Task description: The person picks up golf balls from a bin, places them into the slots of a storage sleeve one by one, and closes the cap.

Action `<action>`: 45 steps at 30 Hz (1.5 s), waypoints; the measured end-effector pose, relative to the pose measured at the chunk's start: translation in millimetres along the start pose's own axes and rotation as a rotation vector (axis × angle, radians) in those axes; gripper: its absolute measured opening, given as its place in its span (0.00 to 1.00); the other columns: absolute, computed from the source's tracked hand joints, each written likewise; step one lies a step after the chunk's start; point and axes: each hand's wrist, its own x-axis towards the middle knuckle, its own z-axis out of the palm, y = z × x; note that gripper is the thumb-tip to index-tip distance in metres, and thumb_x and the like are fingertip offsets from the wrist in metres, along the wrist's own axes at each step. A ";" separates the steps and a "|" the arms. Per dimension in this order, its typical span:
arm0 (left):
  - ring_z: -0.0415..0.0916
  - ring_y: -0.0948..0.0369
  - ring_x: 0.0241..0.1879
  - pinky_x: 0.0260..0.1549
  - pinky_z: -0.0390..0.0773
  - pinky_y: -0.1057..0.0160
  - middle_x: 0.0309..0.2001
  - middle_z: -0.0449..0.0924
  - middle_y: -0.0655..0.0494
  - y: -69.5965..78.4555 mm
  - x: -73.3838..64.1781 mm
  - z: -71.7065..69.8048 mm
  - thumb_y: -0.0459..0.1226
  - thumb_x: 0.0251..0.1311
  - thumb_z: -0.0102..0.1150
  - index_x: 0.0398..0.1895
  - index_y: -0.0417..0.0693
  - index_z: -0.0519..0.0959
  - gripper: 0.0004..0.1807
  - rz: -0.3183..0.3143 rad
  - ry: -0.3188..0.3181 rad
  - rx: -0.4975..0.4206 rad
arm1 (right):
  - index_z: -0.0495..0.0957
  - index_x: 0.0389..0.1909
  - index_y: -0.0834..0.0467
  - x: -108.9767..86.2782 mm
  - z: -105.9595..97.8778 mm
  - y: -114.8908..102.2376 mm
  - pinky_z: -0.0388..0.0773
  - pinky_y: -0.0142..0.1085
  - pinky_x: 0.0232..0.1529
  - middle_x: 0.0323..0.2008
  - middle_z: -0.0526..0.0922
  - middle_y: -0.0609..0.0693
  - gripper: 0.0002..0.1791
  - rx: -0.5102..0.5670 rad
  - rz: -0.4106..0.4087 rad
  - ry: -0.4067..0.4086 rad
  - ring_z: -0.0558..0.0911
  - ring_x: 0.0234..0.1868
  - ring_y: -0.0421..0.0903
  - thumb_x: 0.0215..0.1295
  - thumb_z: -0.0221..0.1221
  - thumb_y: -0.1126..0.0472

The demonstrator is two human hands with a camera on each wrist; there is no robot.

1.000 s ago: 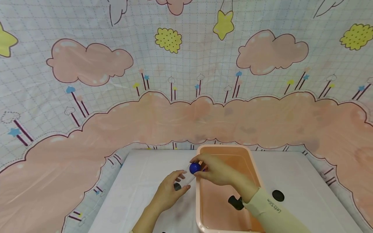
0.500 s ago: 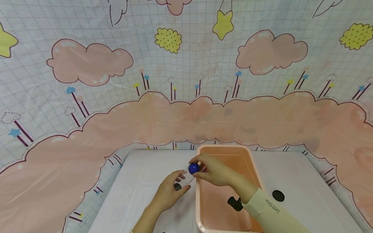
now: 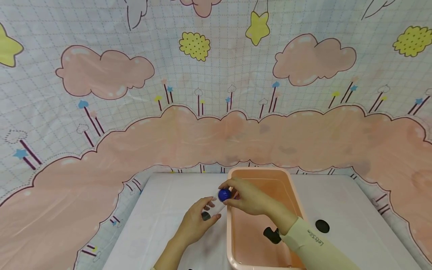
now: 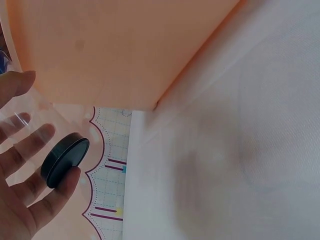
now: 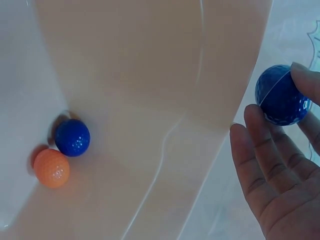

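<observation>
Lettering: "LetsSlim", dark print on your pale right sleeve (image 3: 303, 236). Dimpled blue ball (image 5: 282, 95), glossy, ringed by a fine pale line: pinched between thumb and fingertips of your right hand (image 3: 249, 197), beside the basin's left rim, at the clear tube's uncapped end; contact with the tube cannot be told. Clear tube (image 3: 218, 206), smooth, cylindrical, tilted: gripped by your left hand (image 3: 195, 224); round black cap (image 4: 65, 159) at its near end. Peach basin (image 3: 230, 232), glossy, rounded corners: contains a second blue ball (image 5: 72, 137) touching a dimpled orange ball (image 5: 52, 168). Flat black disc (image 3: 322, 226): on the white table (image 3: 351, 210).
</observation>
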 end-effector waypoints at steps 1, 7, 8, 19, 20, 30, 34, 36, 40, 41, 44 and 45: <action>0.81 0.59 0.51 0.51 0.83 0.54 0.50 0.84 0.60 0.2 0.0 -0.2 0.51 0.64 0.70 0.66 0.53 0.75 0.30 0.000 0.001 0.000 | 0.75 0.65 0.55 0.3 0.0 0.1 0.86 0.46 0.52 0.52 0.81 0.49 0.24 -0.001 -0.001 0.000 0.83 0.46 0.43 0.71 0.66 0.58; 0.81 0.59 0.51 0.51 0.84 0.55 0.52 0.84 0.59 0.5 0.4 -1.2 0.51 0.63 0.71 0.66 0.52 0.76 0.30 -0.001 0.006 0.002 | 0.75 0.65 0.54 1.4 0.0 0.5 0.86 0.40 0.49 0.52 0.81 0.48 0.23 -0.028 0.001 0.004 0.83 0.44 0.40 0.71 0.66 0.57; 0.81 0.59 0.52 0.51 0.84 0.55 0.53 0.83 0.59 0.5 0.5 -1.4 0.51 0.63 0.71 0.66 0.53 0.76 0.30 -0.005 0.002 -0.005 | 0.76 0.65 0.53 1.4 -0.1 0.4 0.86 0.38 0.48 0.52 0.81 0.47 0.23 -0.033 0.003 0.005 0.83 0.43 0.40 0.72 0.65 0.56; 0.80 0.61 0.51 0.49 0.84 0.58 0.51 0.83 0.62 1.3 0.4 -3.9 0.50 0.62 0.72 0.66 0.55 0.76 0.30 0.003 0.017 -0.019 | 0.76 0.65 0.52 0.8 -0.3 -1.2 0.85 0.34 0.48 0.55 0.80 0.46 0.23 -0.022 0.005 0.012 0.83 0.44 0.40 0.72 0.65 0.55; 0.80 0.61 0.51 0.49 0.84 0.58 0.51 0.83 0.62 1.3 0.5 -4.2 0.50 0.62 0.72 0.66 0.55 0.76 0.30 0.000 0.017 -0.020 | 0.75 0.65 0.52 0.9 -0.2 -1.5 0.85 0.33 0.48 0.55 0.80 0.46 0.23 -0.020 0.006 0.012 0.83 0.44 0.40 0.72 0.65 0.55; 0.81 0.61 0.53 0.51 0.84 0.57 0.52 0.83 0.63 1.2 1.5 -5.6 0.50 0.62 0.72 0.67 0.56 0.76 0.31 -0.009 0.013 -0.021 | 0.75 0.65 0.52 0.6 -1.5 -1.6 0.83 0.32 0.48 0.55 0.81 0.47 0.23 -0.004 0.027 0.011 0.83 0.45 0.40 0.72 0.65 0.55; 0.80 0.61 0.53 0.50 0.84 0.58 0.52 0.83 0.63 0.6 1.8 -5.6 0.49 0.62 0.72 0.67 0.55 0.76 0.31 -0.014 0.007 -0.019 | 0.75 0.65 0.52 0.8 -2.4 1.9 0.83 0.32 0.49 0.55 0.81 0.47 0.23 0.018 0.034 0.013 0.83 0.46 0.40 0.72 0.65 0.55; 0.80 0.61 0.52 0.50 0.84 0.58 0.52 0.83 0.62 0.1 1.8 -5.2 0.50 0.62 0.72 0.67 0.54 0.76 0.31 -0.011 0.009 -0.015 | 0.75 0.65 0.53 0.8 -3.2 3.8 0.84 0.32 0.47 0.54 0.81 0.49 0.23 0.038 0.038 0.013 0.83 0.45 0.41 0.72 0.65 0.56; 0.81 0.61 0.52 0.50 0.84 0.57 0.51 0.83 0.61 -0.8 1.4 -4.0 0.50 0.62 0.72 0.66 0.53 0.77 0.31 0.009 0.020 -0.011 | 0.75 0.64 0.55 1.6 -4.8 8.6 0.84 0.32 0.42 0.47 0.82 0.51 0.21 0.072 0.055 0.010 0.83 0.42 0.42 0.73 0.64 0.57; 0.81 0.61 0.51 0.50 0.84 0.56 0.51 0.84 0.61 -1.1 1.3 -3.7 0.50 0.62 0.72 0.66 0.53 0.77 0.31 0.014 0.023 -0.010 | 0.75 0.64 0.55 1.9 -5.1 10.1 0.84 0.32 0.41 0.46 0.82 0.51 0.21 0.076 0.063 0.009 0.83 0.41 0.42 0.73 0.64 0.57; 0.81 0.61 0.51 0.51 0.84 0.56 0.50 0.84 0.62 -1.6 0.9 -3.0 0.51 0.62 0.72 0.65 0.53 0.77 0.30 0.013 0.025 -0.014 | 0.76 0.64 0.56 2.5 -6.3 14.9 0.84 0.33 0.39 0.47 0.82 0.51 0.21 0.082 0.089 0.015 0.84 0.41 0.43 0.74 0.63 0.57; 0.81 0.61 0.51 0.50 0.84 0.56 0.50 0.83 0.62 -1.6 0.9 -2.9 0.51 0.62 0.72 0.65 0.53 0.77 0.30 0.012 0.025 -0.017 | 0.76 0.64 0.56 2.4 -6.5 16.9 0.84 0.34 0.38 0.48 0.82 0.52 0.21 0.083 0.098 0.016 0.83 0.41 0.43 0.75 0.62 0.57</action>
